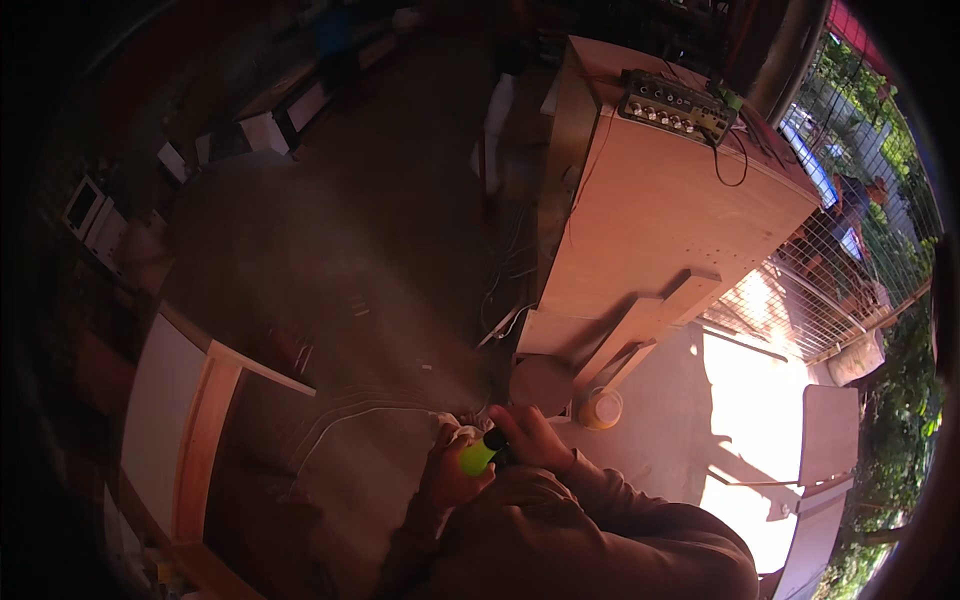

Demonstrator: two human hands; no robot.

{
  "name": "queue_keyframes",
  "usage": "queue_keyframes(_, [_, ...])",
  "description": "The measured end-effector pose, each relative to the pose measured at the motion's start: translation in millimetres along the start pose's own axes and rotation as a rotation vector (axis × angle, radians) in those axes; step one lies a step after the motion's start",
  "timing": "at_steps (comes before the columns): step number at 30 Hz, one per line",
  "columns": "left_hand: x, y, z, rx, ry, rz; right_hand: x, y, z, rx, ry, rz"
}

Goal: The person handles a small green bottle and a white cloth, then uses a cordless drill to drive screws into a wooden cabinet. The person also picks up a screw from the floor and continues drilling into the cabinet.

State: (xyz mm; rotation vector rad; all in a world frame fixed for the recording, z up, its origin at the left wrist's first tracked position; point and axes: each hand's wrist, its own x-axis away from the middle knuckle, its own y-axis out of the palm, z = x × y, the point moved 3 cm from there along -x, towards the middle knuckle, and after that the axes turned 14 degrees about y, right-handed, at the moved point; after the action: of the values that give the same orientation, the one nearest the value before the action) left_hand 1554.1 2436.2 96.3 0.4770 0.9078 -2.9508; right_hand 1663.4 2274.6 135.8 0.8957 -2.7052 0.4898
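Observation:
Low in the middle, close to my body, my left hand [448, 476] wraps round a bright yellow-green, rounded object [477, 459] with a black end. What kind of thing it is I cannot make out. My right hand [537, 441] is closed at that black end, its thumb side turned upward. Some pale, crumpled material [455, 428] shows just beyond my left hand, and a white cable [375, 410] trails away from there along the floor to the left. Both long sleeves are brown.
A large wooden cabinet [660, 190] stands ahead right, an amplifier-like box [676, 105] with knobs on top. Wooden boards [640, 325] lean at its foot near a round yellowish container [601, 409]. A wooden frame [208, 440] stands left. Beyond wire mesh is a person [850, 215].

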Motion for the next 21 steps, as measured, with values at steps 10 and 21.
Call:
queue_keyframes(10, [-153, -230, -203, 0.246, -0.214, 0.179, -304, 58, -195, 0.270, -0.794, -0.360])
queue_keyframes(21, [-378, -395, -425, 0.744, -0.188, -0.129, -578, 121, -298, 0.262, -0.715, 0.113])
